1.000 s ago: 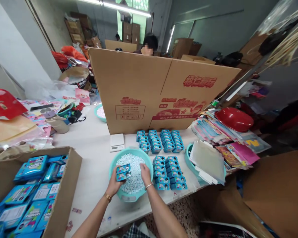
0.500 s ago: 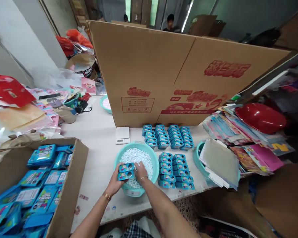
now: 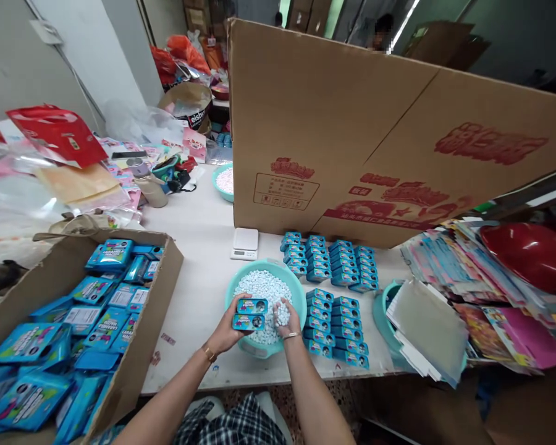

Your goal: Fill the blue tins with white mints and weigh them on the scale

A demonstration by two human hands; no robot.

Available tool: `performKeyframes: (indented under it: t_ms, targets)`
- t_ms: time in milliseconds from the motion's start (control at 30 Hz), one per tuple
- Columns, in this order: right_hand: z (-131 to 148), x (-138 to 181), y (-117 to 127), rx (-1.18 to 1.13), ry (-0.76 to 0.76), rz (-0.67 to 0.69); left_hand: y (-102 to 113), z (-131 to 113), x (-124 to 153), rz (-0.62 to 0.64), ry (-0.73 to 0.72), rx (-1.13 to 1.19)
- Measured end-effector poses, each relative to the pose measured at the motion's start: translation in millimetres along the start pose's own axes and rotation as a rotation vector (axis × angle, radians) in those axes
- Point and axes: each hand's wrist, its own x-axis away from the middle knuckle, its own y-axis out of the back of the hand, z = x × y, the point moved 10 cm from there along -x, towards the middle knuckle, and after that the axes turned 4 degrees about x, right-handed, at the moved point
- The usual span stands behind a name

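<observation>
Facing cardboard [image 3: 301, 105] across a white table [image 3: 192, 228], left grip [image 3: 225, 332] clamps blue boxes [image 3: 245, 322], right grip [image 3: 293, 320] cups pellets [image 3: 282, 314]

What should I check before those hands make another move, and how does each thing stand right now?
1. Left hand has hold of the two blue boxes: ok.
2. Right hand is free: not ok; it cups a heap of pale pellets.
3. Bowl sits under both hands: ok, with plenty of pellets in it.
4. Held boxes are full: cannot tell; the round windows are too small to judge by.
5. Scale shows a reading: cannot tell; its display is too small to read.
6. Lined-up boxes beside the bowl are in rows: ok.
</observation>
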Motion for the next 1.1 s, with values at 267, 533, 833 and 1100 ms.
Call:
performKeyframes:
  t_ms: [267,533,833,1100]
  targets:
    - [-1.5,21.3,-6.4,-0.383,-0.148,-0.037,-0.6,-11.3,8.9,-0.018,-0.13,-0.099]
    - [31.4,58.1,-42.5,-0.575,-0.013,-0.065,5.8,14.5,-5.5,-0.171,-0.065,-0.272]
    - [64.3,81.8,-64.7,-0.442,0.285,-0.241,-7.4,34.6,-24.7,-0.148,-0.059,-0.415]
    - [71.6,66.3,-67.6,-0.409,0.224,-0.225,-12.8,25.7,-24.4,-0.084,-0.092,-0.394]
